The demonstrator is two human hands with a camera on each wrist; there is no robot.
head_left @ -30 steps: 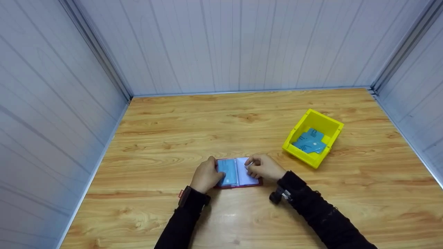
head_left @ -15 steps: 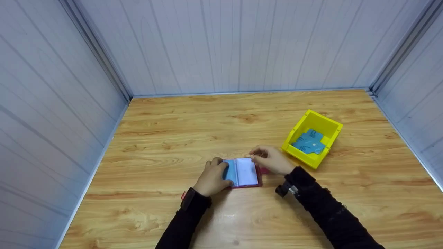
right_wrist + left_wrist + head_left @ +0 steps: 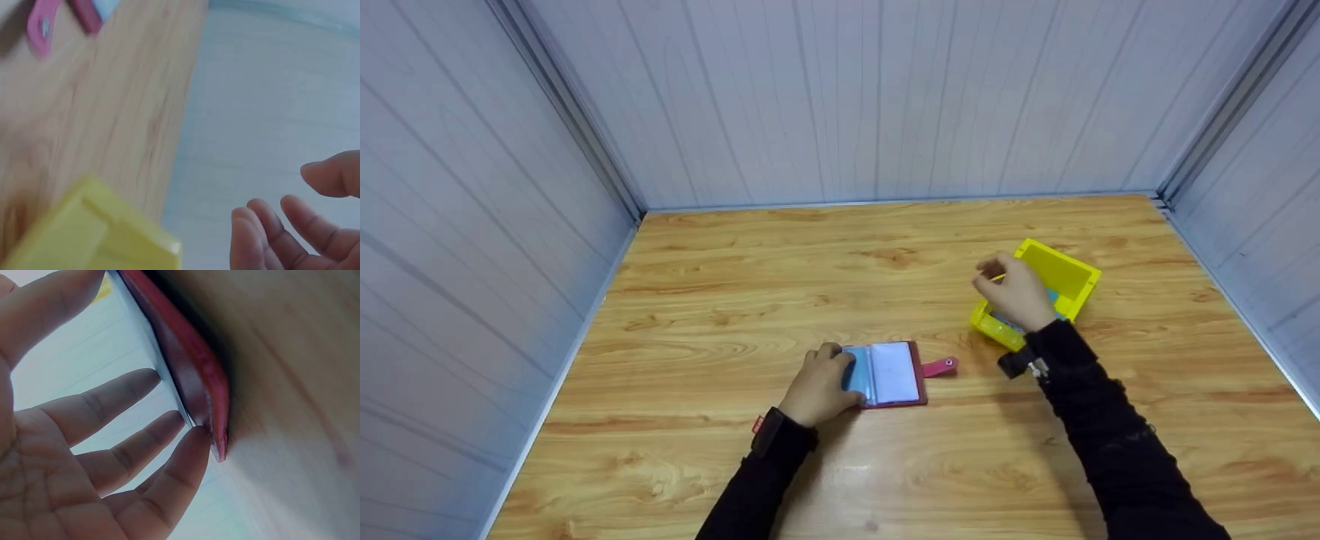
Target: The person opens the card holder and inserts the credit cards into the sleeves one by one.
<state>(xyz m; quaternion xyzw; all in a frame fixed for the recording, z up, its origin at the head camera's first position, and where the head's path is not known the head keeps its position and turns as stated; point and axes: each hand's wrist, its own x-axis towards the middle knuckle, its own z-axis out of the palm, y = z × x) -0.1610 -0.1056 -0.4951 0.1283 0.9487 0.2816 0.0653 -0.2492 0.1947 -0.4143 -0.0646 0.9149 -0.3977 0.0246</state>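
My left hand (image 3: 823, 382) holds the left side of an opened red card holder (image 3: 922, 399) on the table. Its thumb lies near the front edge and its fingers reach the left and far side. In the left wrist view the fingertips meet the page edge beside the red cover (image 3: 219, 394). A blue card (image 3: 859, 371) shows in the left sleeve, partly under the hand; the right page (image 3: 896, 373) looks white. Over a yellow bin (image 3: 1061, 268) hovers my right hand (image 3: 1020, 292), fingers loosely bent, nothing between them. Blue cards (image 3: 1053, 295) in the bin are mostly hidden by it.
A pink strap (image 3: 939, 367) with a snap sticks out right from the holder. White panel walls (image 3: 840, 105) border the wooden table (image 3: 735, 277) at the back and both sides. Part of the yellow bin's rim (image 3: 129, 225) shows in the right wrist view.
From the holder's right page my right hand has travelled right and away to the bin, uncovering the strap. My left hand has shifted slightly right over the blue card, then stayed.
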